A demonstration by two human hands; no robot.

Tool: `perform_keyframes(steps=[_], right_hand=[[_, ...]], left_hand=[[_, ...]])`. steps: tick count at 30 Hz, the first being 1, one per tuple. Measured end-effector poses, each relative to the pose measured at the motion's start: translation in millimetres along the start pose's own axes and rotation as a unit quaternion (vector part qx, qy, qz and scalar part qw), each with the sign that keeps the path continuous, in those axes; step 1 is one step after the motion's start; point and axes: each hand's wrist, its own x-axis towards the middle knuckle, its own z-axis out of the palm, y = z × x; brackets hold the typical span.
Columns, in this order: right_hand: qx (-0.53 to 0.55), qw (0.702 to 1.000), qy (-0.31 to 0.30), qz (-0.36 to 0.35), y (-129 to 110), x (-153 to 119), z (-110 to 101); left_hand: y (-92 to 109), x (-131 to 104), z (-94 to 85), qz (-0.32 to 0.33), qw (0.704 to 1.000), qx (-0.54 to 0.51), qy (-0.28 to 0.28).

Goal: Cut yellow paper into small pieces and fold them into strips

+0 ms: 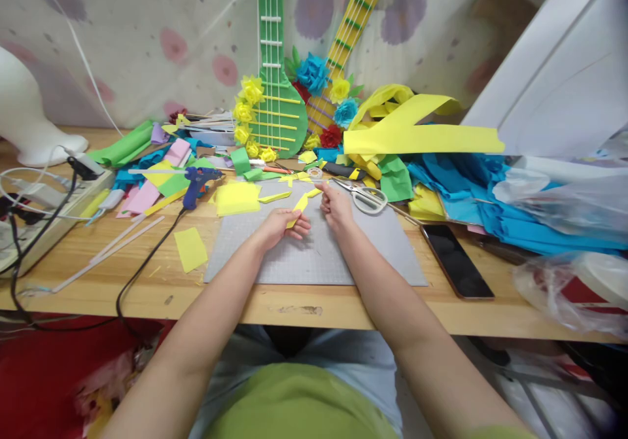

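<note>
Both my hands are over a grey cutting mat [314, 265]. A narrow yellow crepe paper strip [301, 203] runs between them and looks twisted midway. My left hand [284, 226] is closed on its lower end, thumb on top, with the other fingers partly curled beneath. My right hand [336, 209] pinches near the strip's upper end with thumb and forefinger. Left of the strip lie another folded yellow strip [275, 197] and a stack of yellow crepe paper squares [238, 199]. White-handled scissors [369, 199] rest just right of my right hand.
A blue glue gun [199, 185] stands at left, its cord trailing over the table edge. A phone [456, 260] lies at right. Behind are a green paper instrument [279, 115], a yellow one [350, 23], and heaped blue crepe paper [456, 171]. A power strip [59, 220] sits far left.
</note>
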Motion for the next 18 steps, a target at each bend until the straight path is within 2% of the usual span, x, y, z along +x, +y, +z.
perform_keyframes(steps=[2, 5, 7, 12, 18], right_hand=[[-0.031, 0.999, -0.026, 0.007, 1.0, -2.8, -1.7], [-0.097, 0.990, -0.102, 0.027, 7.7, -11.4, 2.3], [-0.117, 0.986, -0.119, 0.020, 11.8, -15.1, 6.3], [-0.088, 0.995, -0.028, -0.021, 9.6, -8.8, 4.2], [-0.064, 0.998, -0.006, -0.013, 6.2, -1.1, -1.1]], left_hand=[[-0.7, 0.3, -0.7, 0.015, 1.000, -0.012, 0.009], [-1.2, 0.5, -0.1, 0.033, 0.999, -0.008, -0.001], [-1.2, 0.4, 0.2, 0.037, 0.999, 0.004, -0.007], [-0.3, 0.2, -0.7, 0.009, 0.999, 0.030, 0.008], [1.9, -0.6, -0.4, -0.007, 0.999, 0.050, -0.006]])
